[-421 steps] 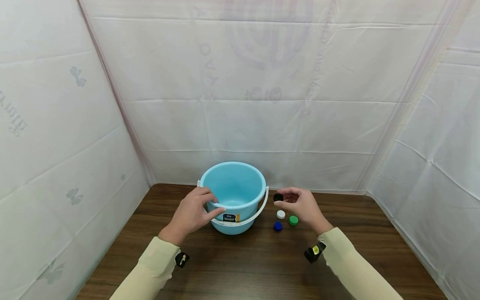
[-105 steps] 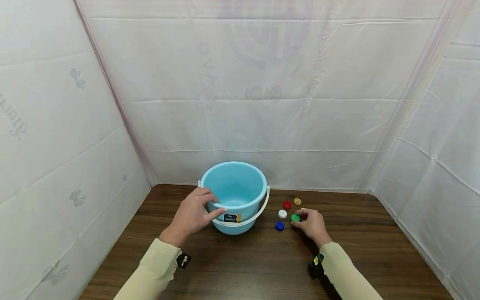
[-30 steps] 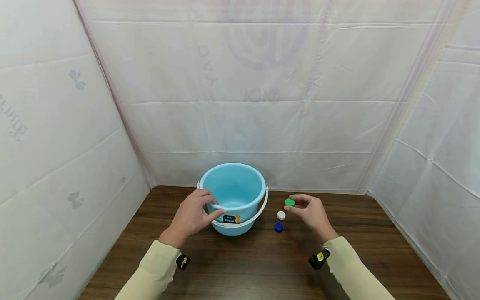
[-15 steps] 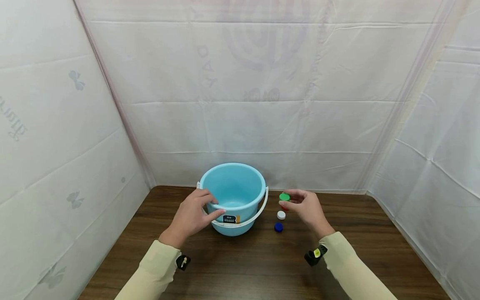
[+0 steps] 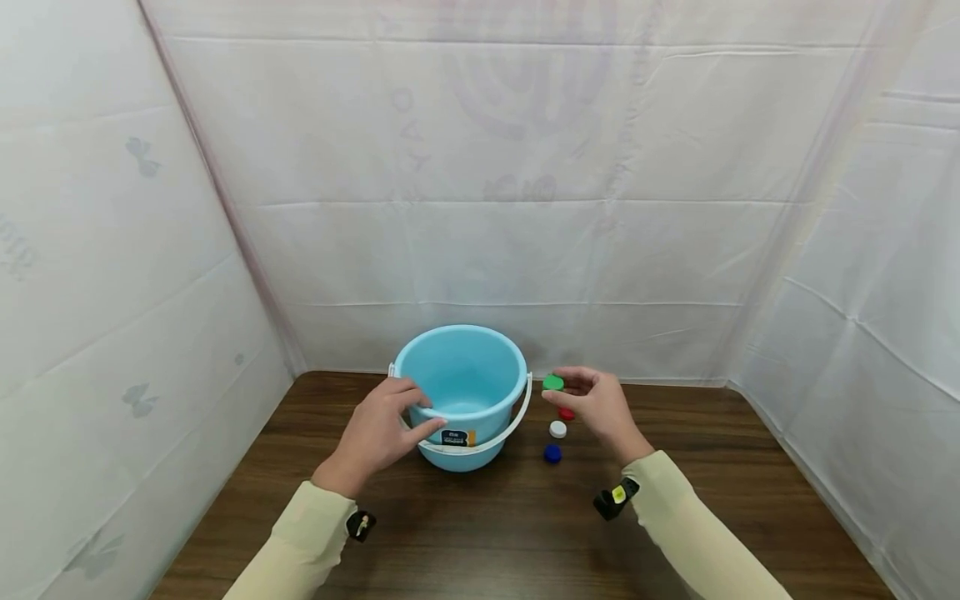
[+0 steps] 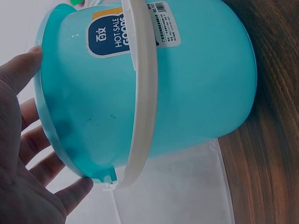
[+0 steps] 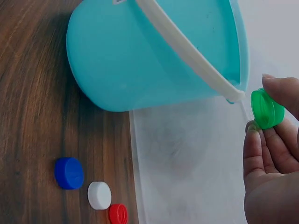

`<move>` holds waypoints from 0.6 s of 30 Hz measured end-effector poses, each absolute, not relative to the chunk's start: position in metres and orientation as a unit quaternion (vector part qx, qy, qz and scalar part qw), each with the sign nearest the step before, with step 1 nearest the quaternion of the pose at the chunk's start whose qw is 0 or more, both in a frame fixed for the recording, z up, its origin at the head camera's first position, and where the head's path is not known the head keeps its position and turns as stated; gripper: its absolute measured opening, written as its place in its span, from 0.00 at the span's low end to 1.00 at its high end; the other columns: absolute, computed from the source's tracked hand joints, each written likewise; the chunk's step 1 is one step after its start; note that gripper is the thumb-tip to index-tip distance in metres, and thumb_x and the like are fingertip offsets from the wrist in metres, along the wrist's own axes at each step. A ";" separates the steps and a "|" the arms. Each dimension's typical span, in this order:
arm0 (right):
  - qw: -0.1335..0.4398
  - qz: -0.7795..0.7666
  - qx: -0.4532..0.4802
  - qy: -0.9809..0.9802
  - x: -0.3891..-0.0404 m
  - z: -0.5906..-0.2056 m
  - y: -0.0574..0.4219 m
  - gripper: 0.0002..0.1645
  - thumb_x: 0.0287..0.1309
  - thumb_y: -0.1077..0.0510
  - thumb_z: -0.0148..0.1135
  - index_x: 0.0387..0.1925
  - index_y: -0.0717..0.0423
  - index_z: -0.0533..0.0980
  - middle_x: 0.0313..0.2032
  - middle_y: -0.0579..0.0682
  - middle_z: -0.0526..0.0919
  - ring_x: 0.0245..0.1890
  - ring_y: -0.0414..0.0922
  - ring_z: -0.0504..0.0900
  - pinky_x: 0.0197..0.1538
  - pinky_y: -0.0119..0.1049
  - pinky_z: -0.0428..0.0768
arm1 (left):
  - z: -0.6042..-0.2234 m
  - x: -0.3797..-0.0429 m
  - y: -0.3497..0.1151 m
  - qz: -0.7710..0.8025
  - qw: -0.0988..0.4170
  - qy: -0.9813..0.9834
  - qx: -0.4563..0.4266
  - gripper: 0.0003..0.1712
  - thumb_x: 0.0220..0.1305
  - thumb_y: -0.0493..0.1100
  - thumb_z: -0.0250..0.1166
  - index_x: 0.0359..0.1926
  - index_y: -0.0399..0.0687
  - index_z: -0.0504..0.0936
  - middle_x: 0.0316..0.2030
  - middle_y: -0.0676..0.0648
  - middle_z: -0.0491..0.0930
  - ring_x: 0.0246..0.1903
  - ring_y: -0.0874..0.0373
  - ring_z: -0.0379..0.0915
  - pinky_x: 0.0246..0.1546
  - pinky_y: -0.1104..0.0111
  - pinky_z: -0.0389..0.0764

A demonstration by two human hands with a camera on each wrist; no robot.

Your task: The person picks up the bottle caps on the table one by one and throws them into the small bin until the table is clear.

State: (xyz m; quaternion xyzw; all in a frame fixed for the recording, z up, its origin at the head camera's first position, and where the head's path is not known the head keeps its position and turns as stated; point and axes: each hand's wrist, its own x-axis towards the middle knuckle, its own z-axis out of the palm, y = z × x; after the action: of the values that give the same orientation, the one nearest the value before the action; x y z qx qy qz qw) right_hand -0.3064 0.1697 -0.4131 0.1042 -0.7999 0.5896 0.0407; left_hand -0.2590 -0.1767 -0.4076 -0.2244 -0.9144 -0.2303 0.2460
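A light blue bucket [image 5: 493,423] stands upright near the table's back edge, its white handle [image 6: 145,88] hanging down at the front. My left hand [image 5: 378,429] grips its near left rim, thumb outside and fingertips reaching over to the inner side. Between thumb and fingers, my right hand [image 5: 597,410] pinches a green bottle cap [image 5: 552,382], held above the table just right of the bucket. The right wrist view shows the cap's [image 7: 267,108] hollow side. Below that hand lie a red cap [image 5: 566,413], partly covered, a white cap [image 5: 557,429] and a blue cap [image 5: 552,453]. Part of the bucket's floor is hidden.
A dark wood-grain table [image 5: 480,542] carries everything. Pale sheeting [image 5: 465,250] rises close behind the bucket and along both sides. A black wrist camera sits on each forearm, the right one [image 5: 615,498] over the table.
My right hand has picked up the green cap from the table and carried it up and left toward the bucket. The black cap held earlier is out of sight. The left hand stays put.
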 end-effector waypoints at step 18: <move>0.048 0.589 0.145 -0.793 -0.312 -0.392 0.141 0.26 0.52 0.50 0.80 0.52 0.52 0.84 0.50 0.54 0.88 0.49 0.49 0.87 0.49 0.33 0.86 | -0.408 -0.259 -0.177 -0.230 0.243 -0.916 -0.223 0.17 0.53 0.58 0.80 0.33 0.55 0.87 0.36 0.55 0.81 0.39 0.55 0.76 0.40 0.62 0.83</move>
State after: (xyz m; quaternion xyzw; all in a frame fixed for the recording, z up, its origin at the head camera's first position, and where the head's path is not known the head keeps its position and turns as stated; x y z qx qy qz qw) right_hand -0.3122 0.1407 -0.3922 0.1450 -0.7932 0.5895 0.0483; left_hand -0.2592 -0.1773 -0.4076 -0.2229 -0.9156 -0.2298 0.2432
